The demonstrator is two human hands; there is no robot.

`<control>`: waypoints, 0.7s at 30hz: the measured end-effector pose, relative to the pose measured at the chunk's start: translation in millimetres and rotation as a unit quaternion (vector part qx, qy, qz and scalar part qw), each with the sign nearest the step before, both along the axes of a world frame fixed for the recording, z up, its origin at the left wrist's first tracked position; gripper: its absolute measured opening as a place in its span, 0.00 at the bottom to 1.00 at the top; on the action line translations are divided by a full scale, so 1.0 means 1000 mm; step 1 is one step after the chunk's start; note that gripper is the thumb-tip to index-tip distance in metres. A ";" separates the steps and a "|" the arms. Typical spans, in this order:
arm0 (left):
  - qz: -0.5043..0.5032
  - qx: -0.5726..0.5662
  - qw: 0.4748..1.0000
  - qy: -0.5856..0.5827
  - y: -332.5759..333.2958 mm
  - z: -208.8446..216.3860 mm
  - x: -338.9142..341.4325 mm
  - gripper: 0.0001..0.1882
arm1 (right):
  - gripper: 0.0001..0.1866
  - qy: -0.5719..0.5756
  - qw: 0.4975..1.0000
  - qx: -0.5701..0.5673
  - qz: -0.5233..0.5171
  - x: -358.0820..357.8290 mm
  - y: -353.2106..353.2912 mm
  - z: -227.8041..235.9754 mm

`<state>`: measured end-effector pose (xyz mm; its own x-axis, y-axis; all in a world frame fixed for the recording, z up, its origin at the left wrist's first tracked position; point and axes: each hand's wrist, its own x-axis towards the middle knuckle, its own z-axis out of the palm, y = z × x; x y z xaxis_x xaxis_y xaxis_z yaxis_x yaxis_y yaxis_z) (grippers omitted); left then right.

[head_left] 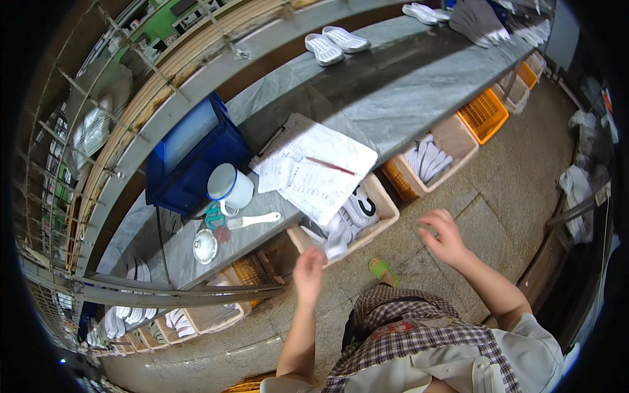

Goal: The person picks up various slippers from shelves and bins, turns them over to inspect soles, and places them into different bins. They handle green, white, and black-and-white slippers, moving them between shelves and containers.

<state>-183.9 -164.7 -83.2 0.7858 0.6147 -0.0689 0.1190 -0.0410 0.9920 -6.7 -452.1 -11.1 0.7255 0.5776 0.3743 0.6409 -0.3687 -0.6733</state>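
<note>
The left hand [308, 274] is raised in front of the body with the arm bent up from the lower edge. It is blurry, so I cannot tell if its fingers are spread or curled, but it seems to hold nothing. It sits just below the tan crate [386, 208] full of white shoe parts [350, 219]. The right hand [444, 237] reaches out over the stone floor [498, 196], fingers spread wide and empty. Its arm comes from the lower right.

The crate stands under the edge of the grey tabletop [393, 92]. On the tabletop lie a clipboard with papers [314, 171], a red pen [331, 166], a white mug [229, 187] and a blue box [193, 154]. The crate's back part is hidden by the papers. A green shoe [381, 268] peeks out past the checked apron [419, 334].
</note>
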 end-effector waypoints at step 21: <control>0.031 0.309 0.949 -0.054 0.084 0.060 0.129 0.09 | 0.31 -0.063 0.907 -0.257 0.327 0.170 0.245 0.026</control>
<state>-55.3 -81.0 -23.3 0.7287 0.5570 0.3985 0.0398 -0.6152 0.7874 162.9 -207.0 14.6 0.1354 0.9907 -0.0110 0.8959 -0.1271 -0.4256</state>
